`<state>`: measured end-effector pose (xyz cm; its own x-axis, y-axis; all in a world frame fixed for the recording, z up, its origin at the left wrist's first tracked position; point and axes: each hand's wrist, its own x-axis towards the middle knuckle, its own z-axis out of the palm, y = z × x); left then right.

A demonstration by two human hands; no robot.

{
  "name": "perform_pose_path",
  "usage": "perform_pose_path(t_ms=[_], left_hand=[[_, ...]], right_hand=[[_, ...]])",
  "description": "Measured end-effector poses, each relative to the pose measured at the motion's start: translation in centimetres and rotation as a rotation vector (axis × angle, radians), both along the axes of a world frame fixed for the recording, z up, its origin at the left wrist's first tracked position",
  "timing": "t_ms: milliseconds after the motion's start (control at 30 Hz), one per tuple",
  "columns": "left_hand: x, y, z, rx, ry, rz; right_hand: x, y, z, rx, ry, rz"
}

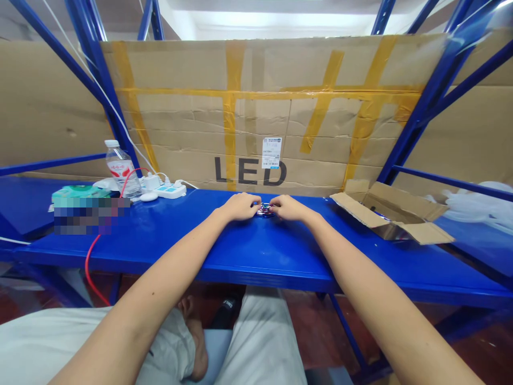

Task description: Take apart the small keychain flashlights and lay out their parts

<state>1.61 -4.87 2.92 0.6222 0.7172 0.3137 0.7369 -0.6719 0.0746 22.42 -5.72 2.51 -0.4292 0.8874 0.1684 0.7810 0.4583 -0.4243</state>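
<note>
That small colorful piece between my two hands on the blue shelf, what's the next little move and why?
Probably lift the small colorful piece slightly toward you. The left hand and right hand cover it from both sides, low on the blue shelf, so its details cannot be made out.

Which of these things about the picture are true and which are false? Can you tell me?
1. Both hands touch the small colourful item on the blue shelf. True: the left hand and right hand meet on it.
2. The cardboard box on the right is taped shut. False: its flaps are open.
3. A water bottle stands upright on the left. True.
4. The big cardboard sheet behind says "BOX". False: it says "LED".
5. The power strip lies beside the open box. False: it lies on the left, near the bottle.
</note>
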Motion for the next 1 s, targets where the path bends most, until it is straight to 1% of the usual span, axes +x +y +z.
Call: perform_pose_path(t_ms=[100, 167, 233, 300, 400, 500, 600, 733, 800, 900, 1000], left_hand=[[-0.4, -0.8, 0.5, -0.008, 0.097, -0.004], [-0.3, -1.1, 0.5, -0.027, 0.163, -0.019], [-0.2, -1.1, 0.4, -0.038, 0.214, -0.054], [0.0, -0.8, 0.2, -0.036, 0.245, -0.103], [0.1, -0.1, 0.0, -0.019, 0.278, -0.177], [0.1, 0.1, 0.2, 0.004, 0.298, -0.209], [-0.1, 0.0, 0.6, 0.006, 0.266, -0.182], [-0.8, 0.0, 1.0, -0.066, 0.201, -0.110], [-1.3, 0.2, 1.1, -0.119, 0.162, -0.064], [-2.1, 0.4, 1.1, -0.242, 0.093, -0.002], [-2.8, 0.5, 1.2, -0.354, 0.030, 0.078]], right_hand=[[-0.1, -0.4, 0.2, -0.151, -0.014, 0.026], [-0.3, -0.7, 0.3, -0.201, -0.054, 0.052], [-0.5, -1.0, 0.4, -0.219, -0.099, 0.057], [-0.8, -1.2, 0.5, -0.199, -0.133, 0.044], [-1.1, -1.3, 0.5, -0.127, -0.169, 0.038], [-1.4, -1.2, 0.3, -0.061, -0.198, 0.064], [-1.4, -1.0, 0.1, -0.032, -0.214, 0.083], [-1.3, -0.9, 0.2, -0.050, -0.202, 0.077], [-1.2, -0.9, 0.2, -0.081, -0.195, 0.068], [-1.2, -0.9, 0.3, -0.134, -0.187, 0.052], [-1.2, -1.0, 0.2, -0.151, -0.191, 0.039]])
